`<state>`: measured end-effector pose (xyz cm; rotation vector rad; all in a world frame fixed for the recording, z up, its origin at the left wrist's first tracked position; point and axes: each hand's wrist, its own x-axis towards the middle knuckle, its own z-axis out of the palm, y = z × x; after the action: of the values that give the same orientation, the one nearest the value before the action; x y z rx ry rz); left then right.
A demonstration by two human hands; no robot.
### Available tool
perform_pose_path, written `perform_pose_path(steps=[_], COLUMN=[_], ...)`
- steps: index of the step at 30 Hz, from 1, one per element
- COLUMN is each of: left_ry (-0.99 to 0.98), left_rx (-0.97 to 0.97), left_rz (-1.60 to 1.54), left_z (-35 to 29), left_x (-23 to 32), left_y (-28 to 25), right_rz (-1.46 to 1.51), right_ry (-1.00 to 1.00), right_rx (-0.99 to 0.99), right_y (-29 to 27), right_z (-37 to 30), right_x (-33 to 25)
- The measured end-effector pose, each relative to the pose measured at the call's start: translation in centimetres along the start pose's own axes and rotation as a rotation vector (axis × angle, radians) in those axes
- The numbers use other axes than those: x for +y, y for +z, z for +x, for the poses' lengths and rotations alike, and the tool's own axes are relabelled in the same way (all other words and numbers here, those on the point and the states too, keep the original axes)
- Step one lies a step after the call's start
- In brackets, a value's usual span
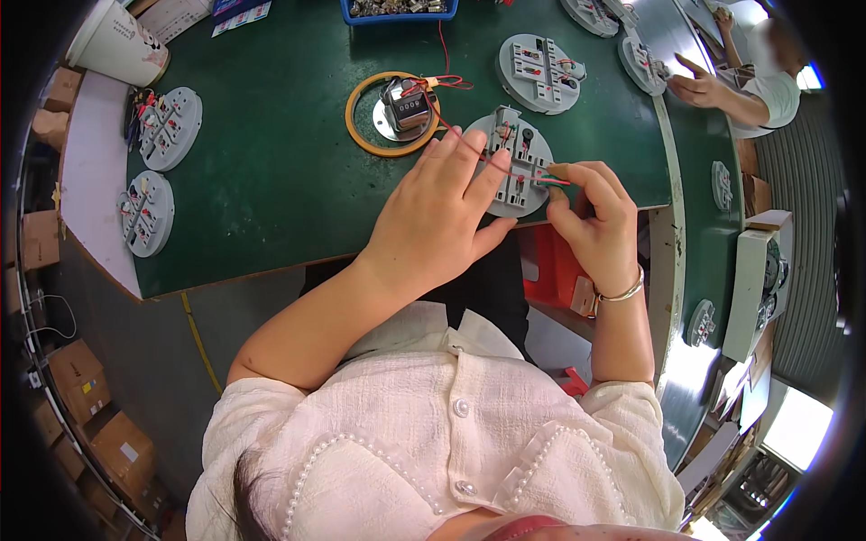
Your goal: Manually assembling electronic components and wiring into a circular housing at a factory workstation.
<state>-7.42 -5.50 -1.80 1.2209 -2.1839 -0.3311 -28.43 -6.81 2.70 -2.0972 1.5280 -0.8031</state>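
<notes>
A round grey plastic base (538, 144) with terminal blocks and small electrical parts lies at the table's front edge. My left hand (419, 212) rests palm down over its left part, fingers stretched out, the thumb near its lower rim. At its right side my right hand (600, 216) pinches the end of a red wire (552, 180) between thumb and fingertips, beside the terminals. The exact contact is partly hidden by my fingers. The thin red lead runs from a small black counter box (412, 112) on a round metal plate, which sits inside a yellow-brown ring (354, 129).
Similar grey bases stand nearby: one (541, 74) behind mine, two (171, 129) at the left edge, others at the far right. A blue bin (399, 16) of small metal parts and a paper cup (117, 43) stand at the back. A co-worker's hand (699, 87) reaches in.
</notes>
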Motion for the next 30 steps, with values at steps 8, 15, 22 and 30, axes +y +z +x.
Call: perform_pose_path(steps=[8, 15, 22, 30], left_ry=[-0.003, -0.012, -0.003, -0.02], left_rx=[-0.001, -0.016, 0.004, 0.013], left_rz=[0.02, 0.013, -0.012, -0.036], left_z=[0.1, 0.4, 0.4, 0.3], left_x=[0.1, 0.4, 0.2, 0.1], left_y=[0.1, -0.1, 0.0, 0.3], right_rz=[-0.136, 0.079, 0.027, -0.034], right_ry=[-0.183, 0.01, -0.082, -0.075], right_rx=[-0.121, -0.063, 0.026, -0.087], right_y=[-0.8, -0.6, 1.4, 1.1], right_z=[1.4, 1.5, 3.0, 3.8], right_x=[-0.1, -0.8, 0.5, -0.1])
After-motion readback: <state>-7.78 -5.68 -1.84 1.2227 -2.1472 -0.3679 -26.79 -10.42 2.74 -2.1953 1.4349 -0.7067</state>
